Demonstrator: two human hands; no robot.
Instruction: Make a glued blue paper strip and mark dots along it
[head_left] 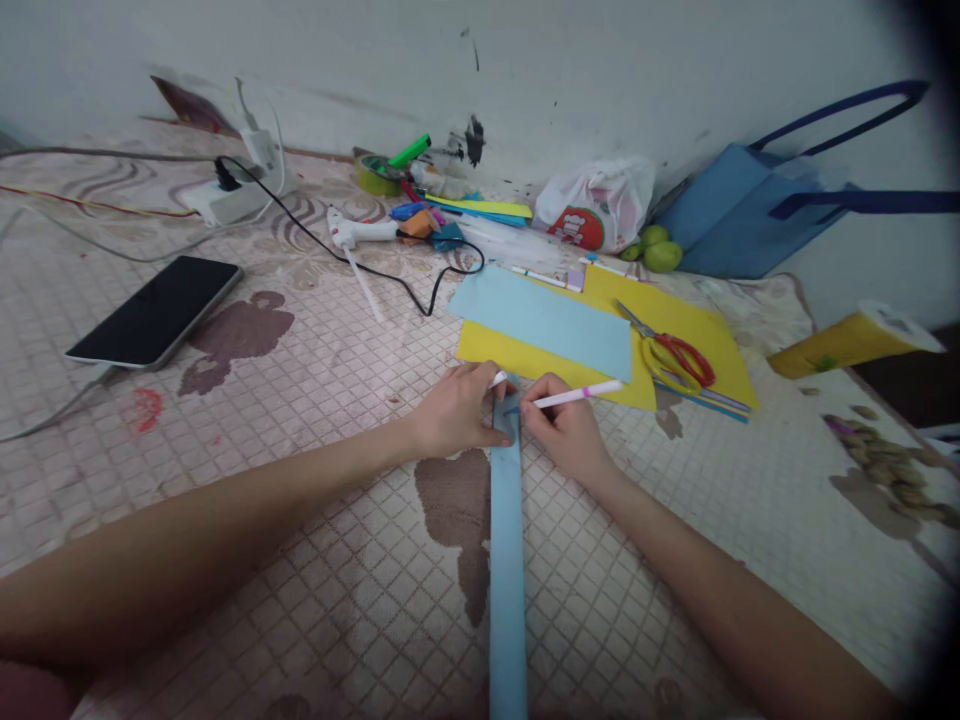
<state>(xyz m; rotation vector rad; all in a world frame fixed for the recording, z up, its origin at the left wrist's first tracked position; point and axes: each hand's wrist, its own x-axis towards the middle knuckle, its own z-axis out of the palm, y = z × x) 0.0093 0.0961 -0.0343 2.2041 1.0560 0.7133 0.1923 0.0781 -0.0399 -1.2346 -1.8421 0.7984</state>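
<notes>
A long light-blue paper strip [507,560] lies lengthwise in front of me on the patterned cloth. My left hand [459,412] presses its far end down, thumb and fingers on either side of a small drawn shape. A short white piece like a marker cap [499,379] pokes out between those fingers. In my right hand [564,432] is a white marker [581,394] with a pink band, its tip at the strip's right edge. Just beyond lie a light-blue paper sheet [551,318] and yellow paper [697,325], with scissors [679,362] on top.
On the left are a phone [156,312] on a cable and a power strip [238,195]. A glue gun [367,232] with a black cord, a plastic bag [600,205], green fruit [661,252] and a blue bag [739,215] line the wall. Rightward stands a yellow roll [840,345].
</notes>
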